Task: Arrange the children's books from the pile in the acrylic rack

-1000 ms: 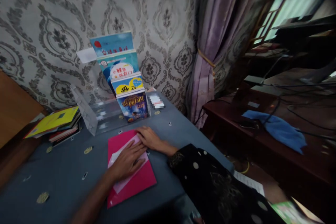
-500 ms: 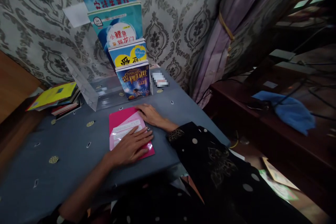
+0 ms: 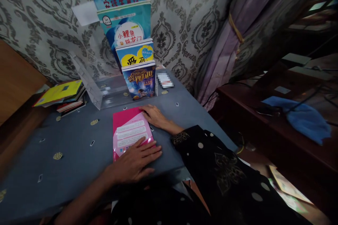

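A pink book (image 3: 132,132) lies flat on the table, with a lighter pink panel and printed text boxes facing up. My left hand (image 3: 133,163) rests flat across its near edge and lower right corner. The fingers of this hand are stretched out and slightly spread. At the book's upper right corner is my right hand (image 3: 155,116), its fingers bent over the edge; what its thumb does underneath is partly hidden.
Behind the book stands a clear tiered rack (image 3: 91,86) with several upright books (image 3: 139,82). A stack of books (image 3: 62,93) lies at the left. A pixelated white item (image 3: 165,80) sits right of the rack. The table's cloth (image 3: 79,168) is grey-blue. A brown desk with a blue cloth (image 3: 301,117) stands to the right.
My left hand has slid down and to the right over the book, uncovering more printed text. My right hand stays at the upper corner. The whole view has shifted slightly.
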A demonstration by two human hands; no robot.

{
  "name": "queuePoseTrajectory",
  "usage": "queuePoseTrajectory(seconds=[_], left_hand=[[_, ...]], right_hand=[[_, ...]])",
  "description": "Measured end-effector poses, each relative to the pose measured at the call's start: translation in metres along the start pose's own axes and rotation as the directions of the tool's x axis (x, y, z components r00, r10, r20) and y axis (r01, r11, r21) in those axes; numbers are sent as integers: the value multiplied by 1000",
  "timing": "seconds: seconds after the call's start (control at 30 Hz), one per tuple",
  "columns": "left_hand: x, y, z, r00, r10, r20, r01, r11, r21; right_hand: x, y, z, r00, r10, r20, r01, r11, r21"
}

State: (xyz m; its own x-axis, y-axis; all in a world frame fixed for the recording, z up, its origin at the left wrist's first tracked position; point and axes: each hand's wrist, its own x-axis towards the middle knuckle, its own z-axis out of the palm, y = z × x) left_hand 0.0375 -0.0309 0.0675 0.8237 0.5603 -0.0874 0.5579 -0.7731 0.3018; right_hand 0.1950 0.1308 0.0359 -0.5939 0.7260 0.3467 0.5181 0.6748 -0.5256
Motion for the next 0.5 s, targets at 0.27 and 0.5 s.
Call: queuePoseTrajectory(seconds=[0.27,0.5], left_hand=[[-4,5,2,1000,-13,7,13,1000,27],[-17,20,17,994,-103,-29,105,988,113]], right_hand=[[1,1,0,1000,-13,7,13,1000,17],[1,7,5,1000,-29,4,29,999,21]])
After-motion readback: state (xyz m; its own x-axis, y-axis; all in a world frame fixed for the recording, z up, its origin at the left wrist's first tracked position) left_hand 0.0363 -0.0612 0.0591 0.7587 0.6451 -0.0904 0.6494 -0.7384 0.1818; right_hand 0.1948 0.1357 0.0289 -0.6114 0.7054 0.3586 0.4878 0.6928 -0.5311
